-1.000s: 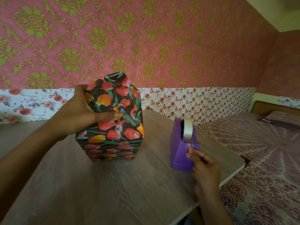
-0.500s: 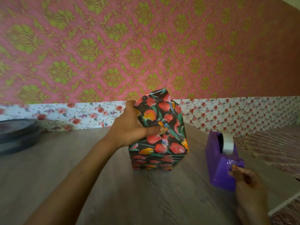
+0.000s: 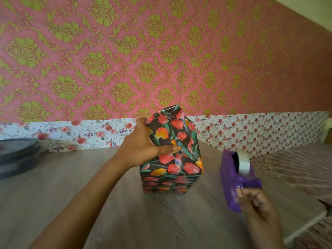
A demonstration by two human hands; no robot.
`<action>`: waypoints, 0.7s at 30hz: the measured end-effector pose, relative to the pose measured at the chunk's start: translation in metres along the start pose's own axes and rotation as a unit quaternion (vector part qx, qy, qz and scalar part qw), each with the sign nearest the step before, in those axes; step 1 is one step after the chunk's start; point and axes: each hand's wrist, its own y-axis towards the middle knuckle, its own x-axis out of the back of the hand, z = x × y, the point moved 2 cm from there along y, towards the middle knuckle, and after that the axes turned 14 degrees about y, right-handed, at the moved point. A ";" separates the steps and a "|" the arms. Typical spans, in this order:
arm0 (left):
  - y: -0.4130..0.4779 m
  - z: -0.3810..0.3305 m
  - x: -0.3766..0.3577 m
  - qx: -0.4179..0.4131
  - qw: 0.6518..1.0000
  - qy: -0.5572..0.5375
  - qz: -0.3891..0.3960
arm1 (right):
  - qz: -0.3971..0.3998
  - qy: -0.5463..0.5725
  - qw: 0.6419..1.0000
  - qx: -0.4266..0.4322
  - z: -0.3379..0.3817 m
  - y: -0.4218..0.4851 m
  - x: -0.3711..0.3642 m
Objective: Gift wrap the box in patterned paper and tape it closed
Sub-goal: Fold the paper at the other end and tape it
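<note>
The box (image 3: 172,169), wrapped in dark paper with red and orange tulips, stands upright on the wooden table (image 3: 107,203). My left hand (image 3: 143,148) grips its left side, thumb pressed across the folded front flaps; a pointed flap sticks up at the top. To the right stands a purple tape dispenser (image 3: 233,178) holding a white tape roll (image 3: 243,165). My right hand (image 3: 255,203) is at the dispenser's front end, fingers pinched at the tape there; the hand is blurred.
A dark round container (image 3: 16,157) sits at the table's far left. Patterned wallpaper (image 3: 161,60) rises behind the table. A bed with patterned cover (image 3: 305,168) lies to the right, beyond the table's edge (image 3: 305,229).
The view has swung left, bringing the dark container into sight. My left hand keeps its hold on the box. My right hand stays at the dispenser's front, pulling slightly toward me.
</note>
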 end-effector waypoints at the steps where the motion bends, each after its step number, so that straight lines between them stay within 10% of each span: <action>1: 0.000 0.000 0.000 -0.002 1.000 0.003 -0.003 | 0.019 0.025 0.999 0.020 0.014 -0.005 -0.012; 9: -0.001 -0.001 0.000 -0.007 0.999 0.022 -0.023 | 0.185 0.076 0.964 0.178 0.092 0.002 -0.086; 21: 0.000 0.001 -0.002 -0.010 0.997 0.066 -0.033 | 0.151 0.023 0.978 0.142 0.066 0.004 -0.108</action>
